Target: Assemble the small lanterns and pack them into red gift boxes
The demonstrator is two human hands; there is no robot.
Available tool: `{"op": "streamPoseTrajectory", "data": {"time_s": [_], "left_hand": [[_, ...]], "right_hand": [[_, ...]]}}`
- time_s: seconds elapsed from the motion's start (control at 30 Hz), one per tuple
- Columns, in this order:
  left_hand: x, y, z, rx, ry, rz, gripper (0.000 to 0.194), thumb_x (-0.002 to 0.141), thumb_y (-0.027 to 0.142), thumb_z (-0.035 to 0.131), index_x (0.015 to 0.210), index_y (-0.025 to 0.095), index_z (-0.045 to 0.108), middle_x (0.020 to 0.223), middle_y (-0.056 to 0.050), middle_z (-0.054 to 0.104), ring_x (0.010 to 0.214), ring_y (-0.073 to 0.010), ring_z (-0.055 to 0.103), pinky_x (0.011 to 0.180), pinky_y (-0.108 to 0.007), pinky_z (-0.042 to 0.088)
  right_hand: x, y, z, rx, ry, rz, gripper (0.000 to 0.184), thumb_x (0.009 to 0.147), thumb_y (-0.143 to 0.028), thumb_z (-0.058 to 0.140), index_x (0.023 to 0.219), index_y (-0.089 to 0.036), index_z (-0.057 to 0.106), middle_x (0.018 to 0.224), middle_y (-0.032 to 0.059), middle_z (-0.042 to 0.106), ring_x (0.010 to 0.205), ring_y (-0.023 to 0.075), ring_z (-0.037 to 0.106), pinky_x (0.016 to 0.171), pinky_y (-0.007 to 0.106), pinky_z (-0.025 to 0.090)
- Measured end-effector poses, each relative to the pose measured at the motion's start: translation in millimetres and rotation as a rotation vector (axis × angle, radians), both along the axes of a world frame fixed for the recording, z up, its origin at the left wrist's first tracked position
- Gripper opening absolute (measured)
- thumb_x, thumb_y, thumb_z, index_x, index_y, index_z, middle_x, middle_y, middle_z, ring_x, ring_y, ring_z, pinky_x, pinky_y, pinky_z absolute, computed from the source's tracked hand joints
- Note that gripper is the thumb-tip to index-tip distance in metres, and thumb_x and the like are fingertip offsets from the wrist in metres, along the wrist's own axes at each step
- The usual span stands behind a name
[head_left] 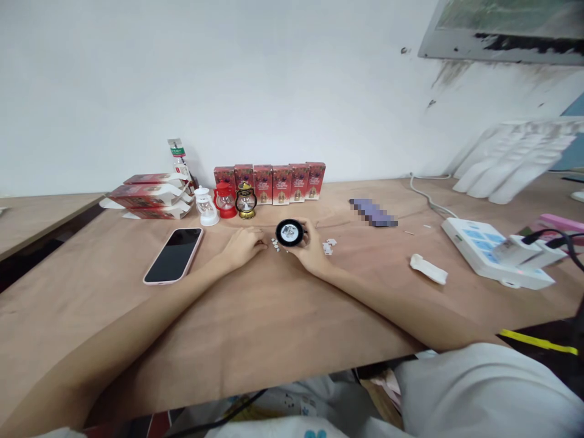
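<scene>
My right hand (312, 249) is wrapped round a small black lantern (290, 233), its round base facing me with a pale, shiny disc inside the black rim. To its left, my left hand (244, 248) rests low over the table with fingers bent together; whether anything is between the fingertips is hidden. Several small whitish discs (275, 244) lie on the table between the two hands. Small white flat pieces (327, 247) are scattered just right of my right hand.
White (207, 207), red (225, 201) and black-gold (246, 201) lanterns stand before a row of red boxes (281, 185). Opened red boxes (148, 196) are stacked at left, near a phone (174, 255). A power strip (495, 252) and a white curved piece (427, 269) lie at right.
</scene>
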State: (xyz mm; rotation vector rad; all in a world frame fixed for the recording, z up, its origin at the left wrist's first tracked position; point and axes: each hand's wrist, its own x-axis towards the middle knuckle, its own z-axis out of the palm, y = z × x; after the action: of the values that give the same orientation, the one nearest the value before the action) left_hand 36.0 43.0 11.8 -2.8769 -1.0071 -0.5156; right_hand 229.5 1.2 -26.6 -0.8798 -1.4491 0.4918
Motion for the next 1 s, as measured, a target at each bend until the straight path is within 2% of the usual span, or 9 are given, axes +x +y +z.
{"op": "streamPoseTrajectory", "data": {"time_s": [0.2,0.33,0.47,0.6,0.77,1.0], "left_hand": [[9,-7,-2.5,0.133,0.09,0.004,0.015,0.087,0.012,0.048,0.085,0.015,0.063,0.091,-0.01,0.068,0.095,-0.0224,0.061,0.083,-0.034,0.044],[9,-9,8.3,0.218,0.088,0.044,0.018,0.088,0.009,0.043,0.093,0.012,0.061,0.092,-0.014,0.067,0.092,-0.0244,0.059,0.08,-0.035,0.042],[4,-15,31.1,0.352,-0.118,0.099,0.017,0.092,0.025,0.047,0.102,0.015,0.056,0.092,-0.01,0.067,0.085,-0.023,0.059,0.075,-0.034,0.041],[9,-34,46.6,0.375,-0.32,-0.035,0.02,0.092,0.033,0.05,0.104,0.018,0.055,0.093,-0.006,0.067,0.084,-0.0193,0.059,0.076,-0.032,0.039],[19,-49,45.8,0.44,-0.254,-0.156,0.022,0.094,0.035,0.047,0.091,0.017,0.059,0.085,-0.006,0.065,0.077,-0.018,0.055,0.073,-0.032,0.037],[17,-45,45.0,0.392,-0.188,-0.124,0.025,0.094,0.038,0.045,0.091,0.017,0.059,0.087,-0.006,0.065,0.08,-0.0188,0.053,0.074,-0.032,0.035]], "right_hand": [[-2,-1,0.6,-0.035,0.026,0.033,0.047,0.062,-0.028,0.077,0.101,-0.025,0.052,0.103,0.0032,0.062,0.1,0.0218,0.059,0.088,0.038,0.047],[-2,0,0.4,-0.069,0.068,0.052,0.047,0.06,-0.027,0.077,0.099,-0.025,0.051,0.102,0.0026,0.063,0.098,0.0213,0.06,0.088,0.037,0.048],[-2,0,0.6,-0.085,0.077,0.056,0.05,0.055,-0.02,0.077,0.098,-0.025,0.052,0.101,0.0017,0.062,0.099,0.0214,0.059,0.089,0.037,0.047],[-1,0,1.7,-0.092,0.09,0.093,0.051,0.055,-0.019,0.076,0.1,-0.025,0.052,0.103,0.0015,0.062,0.099,0.0212,0.059,0.087,0.037,0.048],[-3,-3,2.5,-0.069,0.045,0.148,0.051,0.058,-0.021,0.076,0.103,-0.025,0.051,0.105,0.0018,0.061,0.1,0.0209,0.059,0.089,0.037,0.048],[-8,-13,10.0,-0.051,-0.024,0.187,0.048,0.063,-0.027,0.075,0.105,-0.024,0.052,0.111,0.0049,0.061,0.105,0.0223,0.058,0.09,0.037,0.048]]}}
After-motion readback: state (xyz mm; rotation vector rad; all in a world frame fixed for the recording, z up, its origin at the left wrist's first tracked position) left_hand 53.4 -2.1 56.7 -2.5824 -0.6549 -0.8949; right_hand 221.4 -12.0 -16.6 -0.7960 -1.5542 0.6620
